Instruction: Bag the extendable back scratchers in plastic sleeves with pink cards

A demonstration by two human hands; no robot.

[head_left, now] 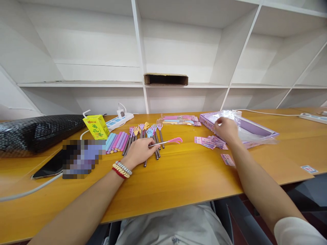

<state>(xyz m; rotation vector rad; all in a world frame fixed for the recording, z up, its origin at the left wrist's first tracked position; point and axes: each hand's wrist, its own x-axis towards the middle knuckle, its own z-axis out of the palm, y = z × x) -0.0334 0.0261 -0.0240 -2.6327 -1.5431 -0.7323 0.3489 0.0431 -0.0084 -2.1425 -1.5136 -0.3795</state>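
My left hand (140, 151) is closed on a back scratcher (175, 140) with a pink claw and a metal rod, held above the table. Under and behind it lie several loose back scratchers (154, 131) with yellow, purple and blue claws. Left of them is a stack of pastel handle tubes (117, 141). My right hand (227, 129), fingers pinched together, is over the purple box (258, 126) and against clear plastic bags (249, 135) lying in it. Its fingertips appear to grip a bag, though the hand partly hides this. Printed cards (207, 142) lie near my right wrist.
Wrapped back scratchers (180, 119) lie at the back. On the left are a yellow drink carton (96, 126), a power strip (120, 120), a phone (51, 166) and a black wrapped parcel (41, 132). White shelves (178, 44) holding a cardboard box (166, 80) rise behind.
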